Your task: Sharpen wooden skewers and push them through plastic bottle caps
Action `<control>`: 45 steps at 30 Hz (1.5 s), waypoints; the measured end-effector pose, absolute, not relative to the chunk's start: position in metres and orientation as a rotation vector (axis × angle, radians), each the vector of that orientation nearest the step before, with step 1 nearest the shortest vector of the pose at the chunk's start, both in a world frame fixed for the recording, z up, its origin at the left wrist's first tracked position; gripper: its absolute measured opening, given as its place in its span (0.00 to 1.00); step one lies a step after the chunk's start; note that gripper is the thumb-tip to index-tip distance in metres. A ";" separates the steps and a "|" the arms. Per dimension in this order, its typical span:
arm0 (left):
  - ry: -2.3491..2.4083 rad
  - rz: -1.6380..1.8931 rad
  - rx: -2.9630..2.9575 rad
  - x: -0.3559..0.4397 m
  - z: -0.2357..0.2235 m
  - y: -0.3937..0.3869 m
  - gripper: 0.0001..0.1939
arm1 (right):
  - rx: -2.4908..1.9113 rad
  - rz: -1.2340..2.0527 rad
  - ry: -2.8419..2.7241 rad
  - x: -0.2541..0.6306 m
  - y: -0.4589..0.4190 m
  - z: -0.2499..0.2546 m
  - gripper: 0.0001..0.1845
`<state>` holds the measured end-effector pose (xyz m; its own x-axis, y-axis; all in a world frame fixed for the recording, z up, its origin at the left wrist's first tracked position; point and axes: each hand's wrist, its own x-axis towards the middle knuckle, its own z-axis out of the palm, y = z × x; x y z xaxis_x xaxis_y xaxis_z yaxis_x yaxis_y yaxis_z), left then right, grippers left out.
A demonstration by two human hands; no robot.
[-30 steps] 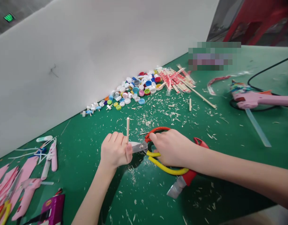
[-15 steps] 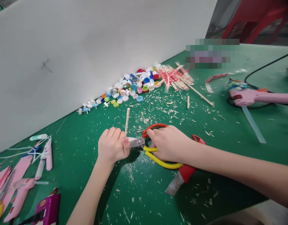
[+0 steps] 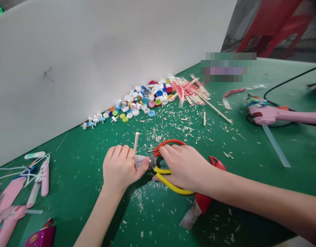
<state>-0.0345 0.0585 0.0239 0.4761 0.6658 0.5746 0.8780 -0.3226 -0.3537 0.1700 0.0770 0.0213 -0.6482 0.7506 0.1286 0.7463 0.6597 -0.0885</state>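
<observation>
- L hand closed round thin pale wooden stick, stick upright, tip above fist
- R hand gripping red-and-yellow-handled metal scissors, blades at L thumb
- both over green tabletop w/ pale shavings

Our left hand and right hand are bare, small and smooth-skinned, with slender fingers and softly rounded knuckles. Our left forearm and right forearm are bare too, slim and smooth, each broadening gently from a narrow wrist up the arm.
</observation>
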 end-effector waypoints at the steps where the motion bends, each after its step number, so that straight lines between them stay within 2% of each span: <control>1: -1.273 -0.436 -2.091 -0.034 0.024 0.058 0.21 | -1.230 0.048 -2.716 0.170 0.077 0.022 0.30; 4: -1.257 -0.441 -2.103 -0.034 0.026 0.058 0.21 | -1.204 0.046 -2.716 0.170 0.076 0.022 0.30; 12: -1.268 -0.434 -2.133 -0.031 0.026 0.057 0.18 | -1.220 0.204 -2.844 0.169 0.079 0.025 0.14; 18: -1.319 -0.459 -2.144 -0.030 0.025 0.059 0.19 | -1.231 0.206 -2.883 0.167 0.085 0.030 0.11; 31: -1.318 -0.464 -2.113 -0.032 0.026 0.061 0.18 | -1.285 0.249 -2.858 0.166 0.089 0.031 0.15; 33: -1.314 -0.463 -2.092 -0.036 0.029 0.061 0.17 | -1.383 0.302 -2.819 0.166 0.087 0.034 0.16; 38: -1.284 -0.640 -1.911 -0.046 0.033 0.060 0.22 | -1.670 0.554 -2.642 0.171 0.083 0.044 0.15; 41: -1.365 -0.685 -1.932 -0.044 0.028 0.060 0.20 | -1.699 0.709 -2.580 0.174 0.084 0.047 0.16; 45: -1.523 -0.897 -1.992 -0.039 0.020 0.059 0.24 | -1.677 0.779 -2.514 0.176 0.085 0.047 0.17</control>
